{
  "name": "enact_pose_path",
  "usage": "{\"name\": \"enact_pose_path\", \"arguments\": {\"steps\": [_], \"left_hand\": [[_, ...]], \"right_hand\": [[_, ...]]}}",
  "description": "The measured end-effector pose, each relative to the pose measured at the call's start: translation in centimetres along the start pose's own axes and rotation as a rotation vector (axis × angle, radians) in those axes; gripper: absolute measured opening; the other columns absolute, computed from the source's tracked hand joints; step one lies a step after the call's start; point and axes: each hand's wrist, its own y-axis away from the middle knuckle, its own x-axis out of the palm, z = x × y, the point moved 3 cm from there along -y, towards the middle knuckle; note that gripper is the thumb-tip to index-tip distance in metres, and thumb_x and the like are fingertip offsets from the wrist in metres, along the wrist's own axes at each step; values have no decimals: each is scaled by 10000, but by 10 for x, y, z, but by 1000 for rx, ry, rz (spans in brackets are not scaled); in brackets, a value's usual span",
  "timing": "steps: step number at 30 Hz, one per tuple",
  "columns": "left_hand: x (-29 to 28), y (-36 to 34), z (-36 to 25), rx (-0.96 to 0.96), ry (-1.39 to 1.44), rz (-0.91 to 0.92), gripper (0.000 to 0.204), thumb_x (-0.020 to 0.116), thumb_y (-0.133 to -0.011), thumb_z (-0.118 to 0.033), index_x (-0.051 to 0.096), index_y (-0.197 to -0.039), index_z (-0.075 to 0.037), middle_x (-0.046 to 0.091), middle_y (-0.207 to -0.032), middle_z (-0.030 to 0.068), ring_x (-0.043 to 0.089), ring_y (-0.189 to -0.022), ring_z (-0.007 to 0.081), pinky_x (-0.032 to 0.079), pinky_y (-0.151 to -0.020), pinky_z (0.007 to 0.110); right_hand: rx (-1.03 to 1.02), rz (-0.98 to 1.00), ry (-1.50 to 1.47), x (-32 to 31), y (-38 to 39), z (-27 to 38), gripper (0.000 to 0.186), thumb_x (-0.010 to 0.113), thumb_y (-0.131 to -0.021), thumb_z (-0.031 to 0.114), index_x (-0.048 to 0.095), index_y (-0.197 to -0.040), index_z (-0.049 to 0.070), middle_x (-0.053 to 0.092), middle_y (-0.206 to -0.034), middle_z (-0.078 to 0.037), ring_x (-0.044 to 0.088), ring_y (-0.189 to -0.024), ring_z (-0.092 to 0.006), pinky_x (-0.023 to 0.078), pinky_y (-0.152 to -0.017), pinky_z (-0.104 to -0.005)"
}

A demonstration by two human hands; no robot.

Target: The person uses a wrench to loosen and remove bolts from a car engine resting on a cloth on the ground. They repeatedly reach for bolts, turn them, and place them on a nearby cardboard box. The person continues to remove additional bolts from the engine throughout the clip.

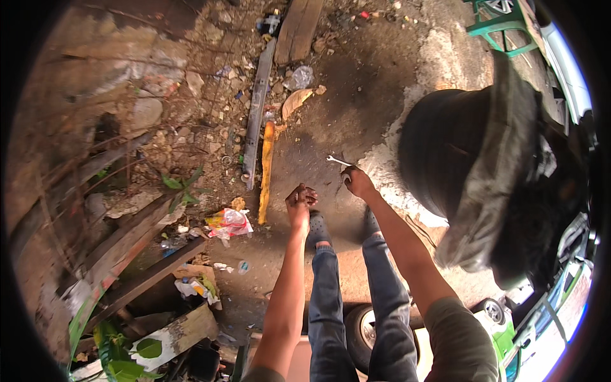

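Note:
My right hand point(358, 181) grips a silver open-ended wrench point(338, 160) by one end, its other end pointing up and left over the stained ground. To its left, my left hand point(301, 200) has curled fingers, darkened with grime; I cannot make out what, if anything, is in them. Both hands are apart, held above my grey spotted shoes point(318, 226). Beside the left hand, a yellow strip point(266, 172) and a long grey plank point(258, 108) lie on the ground.
A large dark rounded object point(433, 146) with grey cloth stands close on my right. A green plastic chair point(503, 32) is at top right. Rubble, broken boards point(153, 270) and litter cover the left side. A wheel point(367, 331) and part of a vehicle are behind my legs.

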Motion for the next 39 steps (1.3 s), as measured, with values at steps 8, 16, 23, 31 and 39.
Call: {"name": "enact_pose_path", "arguments": {"steps": [8, 16, 23, 31, 39], "left_hand": [[-9, -57, 67, -41, -27, -17, 305, 577, -1031, -320, 640, -932, -39, 679, -836, 80, 653, -700, 156, 534, -650, 301], [4, -56, 72, -86, -37, -16, 337, 560, -1036, -324, 656, -903, -30, 676, -794, 81, 644, -666, 162, 527, -646, 307], [-3, -49, 69, -94, -65, -27, 335, 556, -1037, -319, 654, -917, -22, 677, -803, 91, 648, -683, 165, 534, -647, 310], [-8, -39, 83, -49, -26, -30, 351, 535, -1050, -301, 667, -890, -17, 685, -774, 75, 630, -630, 135, 501, -601, 275], [-15, -30, 90, -83, -37, -68, 361, 538, -1049, -307, 673, -883, -16, 687, -772, 74, 633, -619, 134, 497, -588, 272]], "right_hand": [[45, 157, 371, 58, -68, -15, 614, 545, -891, 100, 409, -1486, 36, 263, -1613, -107, 467, -1360, -351, 456, -1093, -470], [158, 95, 296, 65, -60, -17, 675, 613, -854, 144, 400, -1476, -10, 308, -1575, -162, 308, -1465, -349, 327, -1174, -539], [127, 189, 351, 72, -55, -26, 636, 586, -878, 174, 444, -1469, -13, 205, -1645, -115, 236, -1510, -283, 268, -1217, -473], [64, 205, 589, 72, -44, -32, 524, 480, -939, 158, 509, -1441, 12, 99, -1686, -64, 243, -1513, -253, 279, -1213, -472], [66, 130, 618, 69, -41, -28, 521, 483, -947, 146, 485, -1454, 25, 269, -1623, -112, 301, -1479, -285, 290, -1201, -497]]}}
